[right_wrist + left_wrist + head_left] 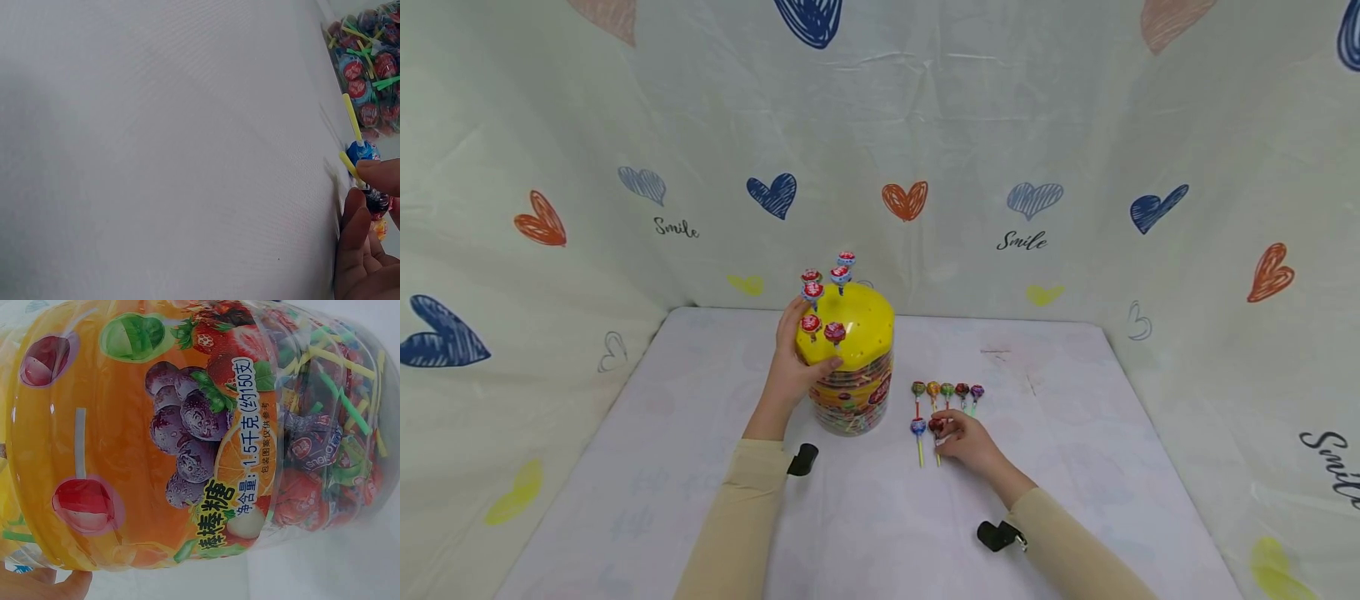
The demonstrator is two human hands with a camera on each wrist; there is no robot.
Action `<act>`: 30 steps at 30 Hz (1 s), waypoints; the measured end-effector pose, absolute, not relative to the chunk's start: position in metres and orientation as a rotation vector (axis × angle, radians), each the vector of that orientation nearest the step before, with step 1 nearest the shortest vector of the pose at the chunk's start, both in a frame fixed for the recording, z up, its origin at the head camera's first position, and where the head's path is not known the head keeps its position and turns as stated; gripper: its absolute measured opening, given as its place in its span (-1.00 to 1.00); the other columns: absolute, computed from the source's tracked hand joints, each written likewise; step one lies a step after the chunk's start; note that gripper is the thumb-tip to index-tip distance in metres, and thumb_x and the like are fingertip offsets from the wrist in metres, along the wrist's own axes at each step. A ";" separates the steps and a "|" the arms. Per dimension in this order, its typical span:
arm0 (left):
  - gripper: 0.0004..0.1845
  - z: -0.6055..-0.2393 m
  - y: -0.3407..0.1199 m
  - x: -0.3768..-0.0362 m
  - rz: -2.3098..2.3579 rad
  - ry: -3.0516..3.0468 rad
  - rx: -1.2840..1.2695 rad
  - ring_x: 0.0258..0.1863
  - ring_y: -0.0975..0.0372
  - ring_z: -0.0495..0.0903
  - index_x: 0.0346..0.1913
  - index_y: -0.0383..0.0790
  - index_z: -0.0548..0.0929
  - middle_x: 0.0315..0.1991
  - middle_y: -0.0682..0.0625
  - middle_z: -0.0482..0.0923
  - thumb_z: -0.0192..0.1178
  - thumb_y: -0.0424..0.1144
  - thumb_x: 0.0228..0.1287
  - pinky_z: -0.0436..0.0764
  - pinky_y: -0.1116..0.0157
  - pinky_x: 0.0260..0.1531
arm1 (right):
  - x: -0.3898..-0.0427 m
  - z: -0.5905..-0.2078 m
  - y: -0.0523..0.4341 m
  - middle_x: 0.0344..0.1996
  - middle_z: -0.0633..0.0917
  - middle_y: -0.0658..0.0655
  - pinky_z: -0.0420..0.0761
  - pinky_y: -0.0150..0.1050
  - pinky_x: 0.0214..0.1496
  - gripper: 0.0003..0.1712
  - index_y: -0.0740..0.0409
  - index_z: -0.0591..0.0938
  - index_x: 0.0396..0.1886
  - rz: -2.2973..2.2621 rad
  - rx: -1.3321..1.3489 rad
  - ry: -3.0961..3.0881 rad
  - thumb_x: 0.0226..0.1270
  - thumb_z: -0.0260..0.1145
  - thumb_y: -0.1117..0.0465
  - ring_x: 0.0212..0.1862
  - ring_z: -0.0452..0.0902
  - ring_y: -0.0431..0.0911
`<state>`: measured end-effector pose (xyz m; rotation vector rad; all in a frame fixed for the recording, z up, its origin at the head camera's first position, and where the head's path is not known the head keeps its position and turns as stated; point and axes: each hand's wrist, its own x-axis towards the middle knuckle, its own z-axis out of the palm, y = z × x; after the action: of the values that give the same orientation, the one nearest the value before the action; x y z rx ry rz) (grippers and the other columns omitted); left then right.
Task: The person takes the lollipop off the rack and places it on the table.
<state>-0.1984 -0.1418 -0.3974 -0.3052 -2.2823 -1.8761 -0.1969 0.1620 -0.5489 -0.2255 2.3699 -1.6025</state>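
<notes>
A clear plastic jar [853,408] with an orange fruit label [131,450] is full of lollipops. Several wrapped lollipops [835,333] stick up out of holes in its yellow lid [867,321]. My left hand [788,371] holds the jar at the lid's left side, thumb in front and fingers round the back. To the right of the jar, my right hand [972,446] pinches a dark-wrapped lollipop [377,203] with a yellow stick, low over the table. Just left of it lies a blue-wrapped lollipop [918,427], also on a yellow stick.
Behind the right hand, a row of several lollipops [947,390] lies on the white table [1060,400], heads pointing away. A pale curtain [970,108] printed with hearts hangs behind and along both sides. Black wrist devices [996,536] sit by both sleeves.
</notes>
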 end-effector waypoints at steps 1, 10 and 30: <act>-0.09 -0.398 -0.142 -0.199 -1.881 -2.280 -0.306 0.44 0.02 0.03 0.52 -0.18 0.03 0.55 -0.05 -0.31 0.32 -0.41 0.20 0.24 0.10 0.37 | -0.197 -0.549 0.162 -0.34 0.60 0.21 0.49 -0.31 -0.45 -0.39 0.35 0.55 0.12 -1.584 -0.228 2.380 -0.02 0.45 0.51 -0.48 0.43 -0.14; -0.09 -0.398 -0.141 -0.199 -1.898 -2.274 -0.295 0.44 0.03 0.03 0.52 -0.17 0.04 0.55 -0.04 -0.31 0.32 -0.41 0.19 0.24 0.11 0.37 | -0.204 -0.566 0.162 -0.37 0.57 0.09 0.44 -0.32 -0.49 -0.42 0.23 0.59 0.10 -1.554 -0.210 2.417 0.00 0.49 0.47 -0.49 0.38 -0.12; -0.10 -0.399 -0.142 -0.199 -1.889 -2.276 -0.307 0.44 0.02 0.03 0.51 -0.17 0.04 0.55 -0.03 -0.32 0.33 -0.40 0.20 0.24 0.10 0.37 | -0.204 -0.569 0.161 -0.40 0.54 0.08 0.41 -0.32 -0.51 -0.39 0.24 0.59 0.13 -1.534 -0.226 2.453 0.00 0.48 0.48 -0.50 0.36 -0.12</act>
<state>-0.1993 -0.1420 -0.3987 -0.3068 -2.2763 -1.8885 -0.2036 0.1610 -0.5692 -0.2257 2.4533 -1.5341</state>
